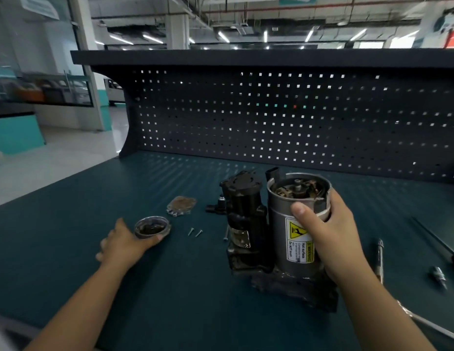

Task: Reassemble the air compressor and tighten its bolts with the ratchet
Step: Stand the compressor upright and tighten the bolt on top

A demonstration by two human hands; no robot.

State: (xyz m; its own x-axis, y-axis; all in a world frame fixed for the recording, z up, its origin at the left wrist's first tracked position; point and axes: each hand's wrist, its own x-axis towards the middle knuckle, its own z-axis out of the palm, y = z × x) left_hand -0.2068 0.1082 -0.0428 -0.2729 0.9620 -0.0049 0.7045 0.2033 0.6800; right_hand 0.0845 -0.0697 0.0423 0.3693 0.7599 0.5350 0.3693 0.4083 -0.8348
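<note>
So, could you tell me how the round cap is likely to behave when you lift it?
The round cap is probably stiff and light, since it looks like a shallow metal dish. Its inside looks dark and greasy, so it may slip in the left hand. On edge, its round rim could let it roll.

light is given from above by ceiling strip lights [265, 36], which are blown out to white streaks. more light is let through the holes of the dark pegboard [296, 127], and a grid of pale spots is thrown on the far counter [170, 173]. the counter is otherwise left dim and teal. a soft sheen is seen on the can [281, 224] gripped by the right hand [329, 231]. a faint shadow is cast beneath the left hand [124, 239], whose fingers are blurred. straight lines are bowed toward the edges, and the left background is smeared.
</note>
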